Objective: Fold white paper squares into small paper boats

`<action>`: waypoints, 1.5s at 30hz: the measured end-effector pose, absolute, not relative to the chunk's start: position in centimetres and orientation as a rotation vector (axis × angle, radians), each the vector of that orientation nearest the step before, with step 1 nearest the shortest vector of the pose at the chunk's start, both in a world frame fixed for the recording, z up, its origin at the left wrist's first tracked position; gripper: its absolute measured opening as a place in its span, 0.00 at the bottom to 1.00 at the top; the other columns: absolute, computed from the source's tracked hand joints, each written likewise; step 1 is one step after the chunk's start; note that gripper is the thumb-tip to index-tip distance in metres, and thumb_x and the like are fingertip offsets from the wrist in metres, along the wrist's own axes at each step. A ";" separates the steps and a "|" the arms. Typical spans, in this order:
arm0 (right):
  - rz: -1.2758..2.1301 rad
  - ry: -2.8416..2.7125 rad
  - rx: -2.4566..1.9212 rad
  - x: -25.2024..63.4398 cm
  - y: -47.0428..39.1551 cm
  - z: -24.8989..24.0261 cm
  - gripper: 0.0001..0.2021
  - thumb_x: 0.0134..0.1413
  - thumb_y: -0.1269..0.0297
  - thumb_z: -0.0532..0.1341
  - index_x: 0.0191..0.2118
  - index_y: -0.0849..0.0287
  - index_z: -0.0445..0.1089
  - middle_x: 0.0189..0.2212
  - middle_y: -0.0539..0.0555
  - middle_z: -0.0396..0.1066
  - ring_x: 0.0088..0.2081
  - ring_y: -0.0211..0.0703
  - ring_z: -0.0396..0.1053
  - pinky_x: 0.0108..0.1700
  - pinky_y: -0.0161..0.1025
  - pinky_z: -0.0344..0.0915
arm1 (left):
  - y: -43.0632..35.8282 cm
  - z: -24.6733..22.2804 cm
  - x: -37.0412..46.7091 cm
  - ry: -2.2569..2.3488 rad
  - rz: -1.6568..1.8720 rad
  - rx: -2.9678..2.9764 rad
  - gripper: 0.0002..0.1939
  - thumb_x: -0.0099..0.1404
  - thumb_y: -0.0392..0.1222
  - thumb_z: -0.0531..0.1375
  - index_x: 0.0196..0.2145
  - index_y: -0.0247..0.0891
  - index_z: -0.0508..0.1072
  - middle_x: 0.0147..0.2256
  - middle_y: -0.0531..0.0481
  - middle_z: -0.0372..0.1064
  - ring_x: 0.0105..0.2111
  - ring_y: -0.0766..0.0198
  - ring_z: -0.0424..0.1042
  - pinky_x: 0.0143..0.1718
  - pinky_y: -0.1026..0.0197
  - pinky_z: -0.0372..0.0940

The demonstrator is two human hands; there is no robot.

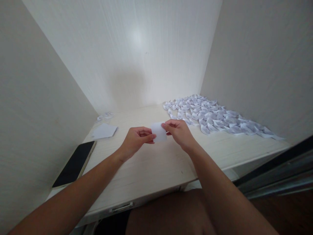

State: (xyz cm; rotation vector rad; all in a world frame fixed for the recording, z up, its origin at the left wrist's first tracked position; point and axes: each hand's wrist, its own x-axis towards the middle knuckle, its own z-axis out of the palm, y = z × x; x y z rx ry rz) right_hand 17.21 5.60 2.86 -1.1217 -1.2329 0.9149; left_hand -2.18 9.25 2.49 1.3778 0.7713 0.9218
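A small white piece of paper point(159, 133) is held up above the pale desk point(146, 169), between my two hands. My left hand point(139, 139) pinches its left edge near the lower corner, thumb in front and fingers behind. At the upper right corner, my right hand point(178, 130) grips the same paper between thumb and fingers. The paper looks flat, and no fold can be made out on it.
Many folded white paper pieces point(212, 117) spread along the back right. At the left lie a stack of white paper point(104, 130), small paper pieces point(105, 116) behind it, and a dark tablet or phone point(74, 164). Walls enclose the desk's back and sides.
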 end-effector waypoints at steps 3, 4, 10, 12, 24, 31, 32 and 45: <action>0.903 -1.232 -1.124 17.2 5.7 2.8 0.14 0.47 0.51 0.66 0.25 0.58 0.75 0.25 0.51 0.72 0.29 0.40 0.67 0.31 0.37 0.66 | 9.2 2.5 -2.1 0.781 0.918 1.373 0.17 0.46 0.43 0.78 0.31 0.32 0.82 0.30 0.46 0.80 0.28 0.64 0.78 0.31 0.63 0.76; 0.871 -1.244 -1.133 17.2 5.7 2.7 0.14 0.48 0.52 0.66 0.25 0.58 0.76 0.25 0.51 0.73 0.28 0.40 0.67 0.31 0.37 0.66 | 9.2 2.5 -2.1 0.782 0.914 1.371 0.17 0.46 0.43 0.78 0.31 0.32 0.81 0.30 0.46 0.80 0.28 0.64 0.78 0.31 0.63 0.76; 0.701 -1.317 -1.169 17.5 6.1 2.2 0.13 0.50 0.55 0.64 0.28 0.59 0.79 0.24 0.52 0.75 0.28 0.41 0.67 0.31 0.38 0.66 | 9.3 2.2 -2.0 0.748 0.944 1.359 0.22 0.46 0.42 0.78 0.36 0.31 0.78 0.28 0.48 0.79 0.27 0.64 0.78 0.31 0.61 0.77; 0.671 -1.324 -1.173 17.5 6.1 2.2 0.13 0.51 0.55 0.64 0.28 0.59 0.80 0.24 0.52 0.75 0.28 0.41 0.68 0.31 0.38 0.66 | 9.4 2.0 -2.1 0.706 0.966 1.394 0.25 0.49 0.42 0.77 0.43 0.33 0.75 0.27 0.51 0.78 0.27 0.63 0.78 0.32 0.59 0.78; 0.804 -1.191 -1.238 17.1 5.8 2.9 0.14 0.48 0.54 0.65 0.24 0.60 0.77 0.21 0.51 0.70 0.23 0.37 0.64 0.24 0.35 0.64 | 9.7 1.0 -3.0 0.369 1.139 2.475 0.24 0.62 0.29 0.62 0.55 0.42 0.77 0.46 0.45 0.77 0.40 0.64 0.78 0.40 0.62 0.79; 1.036 -1.105 -1.072 17.1 5.2 3.3 0.14 0.54 0.61 0.62 0.46 0.57 0.77 0.30 0.52 0.76 0.26 0.36 0.70 0.25 0.32 0.65 | 10.2 1.2 -3.2 0.444 1.436 2.453 0.12 0.63 0.30 0.65 0.43 0.41 0.83 0.38 0.45 0.81 0.35 0.65 0.79 0.29 0.68 0.73; 1.048 -1.126 -1.022 17.3 5.1 3.4 0.17 0.53 0.63 0.62 0.50 0.55 0.75 0.34 0.52 0.78 0.28 0.36 0.72 0.27 0.32 0.66 | 10.2 1.3 -3.2 0.469 1.477 2.425 0.12 0.63 0.31 0.66 0.43 0.41 0.83 0.38 0.46 0.81 0.34 0.65 0.78 0.29 0.69 0.72; 0.781 -1.521 -0.859 16.7 4.7 3.7 0.04 0.48 0.63 0.71 0.33 0.52 0.83 0.38 0.53 0.81 0.38 0.42 0.77 0.38 0.39 0.72 | 9.4 2.3 -3.0 0.585 1.503 2.214 0.11 0.60 0.46 0.72 0.41 0.44 0.84 0.37 0.46 0.79 0.34 0.63 0.77 0.31 0.65 0.73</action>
